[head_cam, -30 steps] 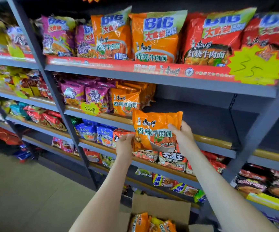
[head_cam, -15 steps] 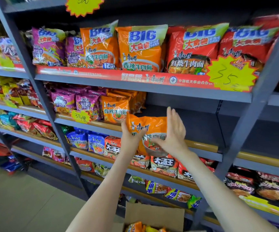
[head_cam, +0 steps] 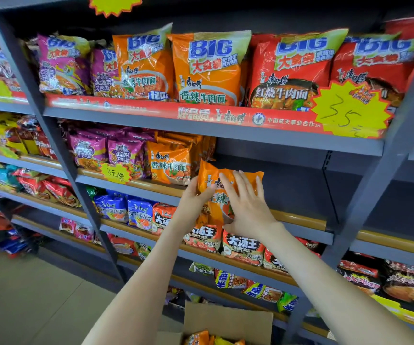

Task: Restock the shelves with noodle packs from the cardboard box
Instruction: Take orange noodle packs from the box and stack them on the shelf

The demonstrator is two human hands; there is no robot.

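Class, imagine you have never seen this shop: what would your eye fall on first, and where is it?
Mid-frame, the left hand grips an orange pack while the right hand presses flat on it, at the bare stretch of the second shelf. Above, a row of BIG packs ends at a yellow star tag. At the bottom edge, a box holds more packs.

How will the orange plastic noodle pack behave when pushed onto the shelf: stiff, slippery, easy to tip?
Probably light: the left hand grips the orange plastic noodle pack by one edge. Its glossy, crinkled film looks slippery. Upright, it may tip unless it leans on the standing orange packs beside.
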